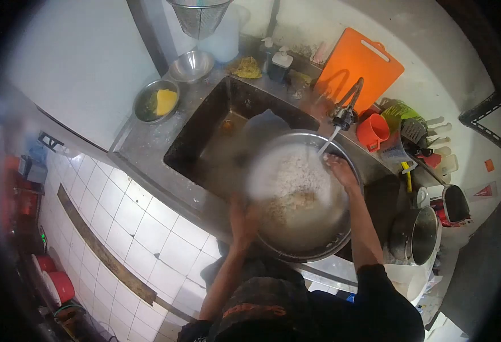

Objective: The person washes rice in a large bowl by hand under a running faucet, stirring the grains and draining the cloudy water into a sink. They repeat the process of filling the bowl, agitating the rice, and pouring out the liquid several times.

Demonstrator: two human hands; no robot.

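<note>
A large round metal bowl (350,219) rests over the right part of the sink, with cloudy water and a pale grainy heap (299,176) inside. Water runs from the faucet (344,117) into its far side. My left hand (243,219) is at the bowl's left edge; its fingers are blurred and partly hidden. My right hand (340,170) is at the inner right side of the bowl, near the stream, with its fingers apart and nothing in them.
The dark sink basin (196,137) lies to the left. An orange cutting board (364,68) leans on the wall beside a red cup (372,131). A small bowl with a yellow sponge (166,101) stands at the back left, a pot (416,235) at the right.
</note>
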